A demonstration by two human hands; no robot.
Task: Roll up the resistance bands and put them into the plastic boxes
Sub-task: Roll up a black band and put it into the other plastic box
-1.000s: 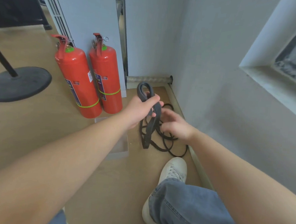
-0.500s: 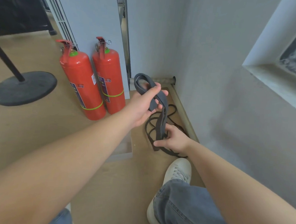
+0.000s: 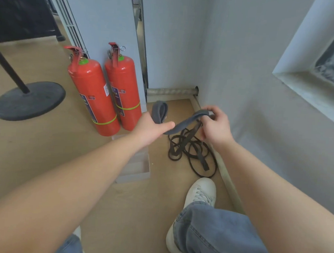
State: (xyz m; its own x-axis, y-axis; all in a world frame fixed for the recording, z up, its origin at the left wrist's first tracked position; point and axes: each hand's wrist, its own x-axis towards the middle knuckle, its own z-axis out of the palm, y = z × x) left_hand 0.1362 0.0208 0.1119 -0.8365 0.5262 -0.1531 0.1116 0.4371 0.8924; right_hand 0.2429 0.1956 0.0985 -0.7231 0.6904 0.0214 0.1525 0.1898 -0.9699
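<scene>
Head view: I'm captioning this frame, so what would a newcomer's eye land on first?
Two red fire extinguishers stand against the wall, centre left. In the middle, the left hand and right hand hold a grey band between them, above a tangle of black bands on the floor.

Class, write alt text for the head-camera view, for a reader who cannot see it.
The left hand grips and the right hand pinches a grey resistance band held between them above the floor. Beneath lies a tangle of black bands, beside a clear plastic box and two red fire extinguishers.
</scene>
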